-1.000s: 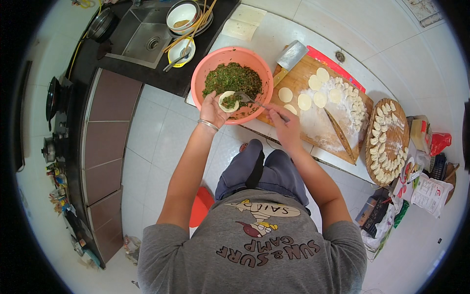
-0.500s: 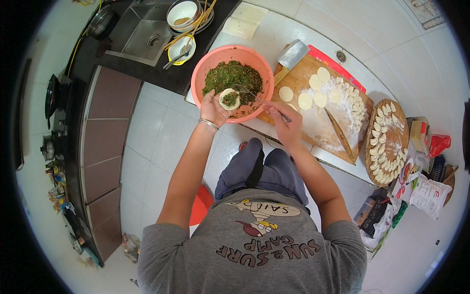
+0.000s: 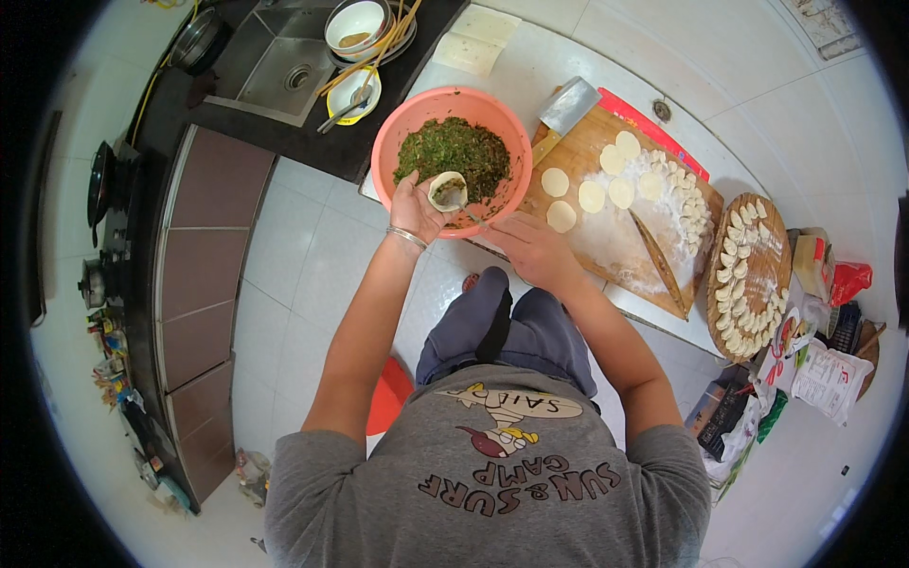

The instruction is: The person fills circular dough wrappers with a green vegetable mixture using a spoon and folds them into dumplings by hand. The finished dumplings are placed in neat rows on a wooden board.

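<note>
Right hand withdrawn from bowl, left hand cupping one wrapper, four flat wrappers

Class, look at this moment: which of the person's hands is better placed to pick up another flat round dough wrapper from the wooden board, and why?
Probably the right hand. It lies beside the wooden board, close to the nearest flat round dough wrapper. The left hand already cradles a filled wrapper at the orange plastic bowl, farther from the board.

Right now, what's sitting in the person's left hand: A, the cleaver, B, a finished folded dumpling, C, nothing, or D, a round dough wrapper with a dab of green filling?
D: the left hand cups an open round wrapper with green filling in its middle, held over the orange bowl.
</note>
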### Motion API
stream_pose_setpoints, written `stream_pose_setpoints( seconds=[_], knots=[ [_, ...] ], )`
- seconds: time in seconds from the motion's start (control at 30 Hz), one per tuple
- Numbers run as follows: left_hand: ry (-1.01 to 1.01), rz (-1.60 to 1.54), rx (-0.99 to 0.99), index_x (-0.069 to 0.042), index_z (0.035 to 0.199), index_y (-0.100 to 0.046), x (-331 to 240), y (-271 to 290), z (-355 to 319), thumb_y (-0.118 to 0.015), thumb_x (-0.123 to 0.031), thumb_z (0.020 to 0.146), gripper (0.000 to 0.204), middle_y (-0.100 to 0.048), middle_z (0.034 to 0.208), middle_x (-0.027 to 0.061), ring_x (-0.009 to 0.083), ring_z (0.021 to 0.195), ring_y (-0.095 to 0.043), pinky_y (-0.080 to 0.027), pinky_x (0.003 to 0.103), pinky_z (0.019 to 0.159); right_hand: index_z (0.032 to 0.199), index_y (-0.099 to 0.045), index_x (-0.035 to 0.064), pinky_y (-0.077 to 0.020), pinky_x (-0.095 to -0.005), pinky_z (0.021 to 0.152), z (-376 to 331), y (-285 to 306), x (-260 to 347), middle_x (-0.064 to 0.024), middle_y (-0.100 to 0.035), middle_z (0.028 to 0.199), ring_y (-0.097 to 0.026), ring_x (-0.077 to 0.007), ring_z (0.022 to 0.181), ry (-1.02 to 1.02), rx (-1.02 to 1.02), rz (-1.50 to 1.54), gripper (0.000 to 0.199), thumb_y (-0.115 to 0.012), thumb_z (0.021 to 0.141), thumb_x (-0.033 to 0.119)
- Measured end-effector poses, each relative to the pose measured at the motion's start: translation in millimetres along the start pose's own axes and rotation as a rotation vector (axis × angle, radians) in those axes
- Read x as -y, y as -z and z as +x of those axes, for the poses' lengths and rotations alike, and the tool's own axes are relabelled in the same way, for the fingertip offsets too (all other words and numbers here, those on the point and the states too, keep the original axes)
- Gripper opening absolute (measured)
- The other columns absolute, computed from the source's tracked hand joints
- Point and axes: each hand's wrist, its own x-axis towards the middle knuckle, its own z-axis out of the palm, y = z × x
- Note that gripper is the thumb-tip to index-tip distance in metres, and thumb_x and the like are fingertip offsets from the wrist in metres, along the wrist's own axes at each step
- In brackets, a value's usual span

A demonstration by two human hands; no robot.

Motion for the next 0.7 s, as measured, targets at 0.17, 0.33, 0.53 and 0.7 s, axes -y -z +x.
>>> stream_pose_setpoints(
  seconds=[0.17,0.33,0.53,0.7],
  knots=[
    [-0.022,-0.011,-0.047,0.004,0.129,-0.042,-0.6,-0.3,-1.9,-0.023,-0.040,0.095,0.059,-0.050,0.128,0.0185,0.0313,0.118,-0.050,-0.040,0.045,0.099,0.104,-0.064,0.0060,-0.0490,-0.0362,0.077,0.1,3.3,-4.9,-0.0085,-0.063,0.097,-0.060,-0.0272,0.087,-0.160,-0.108,0.126,0.034,-0.059,0.072,-0.002],
    [-0.083,-0.029,-0.020,0.005,0.131,-0.037,-3.0,-0.2,-12.3,-0.024,-0.037,0.096,0.056,-0.048,0.130,0.0202,0.0335,0.119,-0.048,-0.040,0.046,0.101,0.102,-0.066,0.0055,-0.0471,-0.0364,0.079,-8.4,-19.8,-36.1,-0.0075,-0.063,0.095,-0.059,-0.0271,0.090,-0.329,-0.038,0.131,0.029,-0.059,0.073,0.001],
    [-0.108,-0.040,0.129,0.007,0.131,-0.035,-2.2,-27.6,-35.7,-0.027,-0.036,0.096,0.057,-0.046,0.131,0.0221,0.0355,0.119,-0.048,-0.039,0.046,0.102,0.111,-0.062,0.0090,-0.0426,-0.0348,0.088,-38.5,-67.0,-69.3,-0.0083,-0.057,0.109,-0.052,-0.0236,0.106,-0.087,0.241,-0.266,0.037,-0.061,0.074,0.009],
    [-0.132,-0.026,0.198,0.011,0.128,-0.036,8.7,-61.4,-52.3,-0.025,-0.037,0.097,0.058,-0.048,0.129,0.0227,0.0343,0.118,-0.049,-0.040,0.044,0.102,0.120,-0.055,0.0082,-0.0383,-0.0370,0.094,-42.7,-37.8,-54.2,-0.0091,-0.051,0.119,-0.048,-0.0254,0.113,-0.050,0.347,-0.257,0.049,-0.067,0.073,0.016]
  ],
)
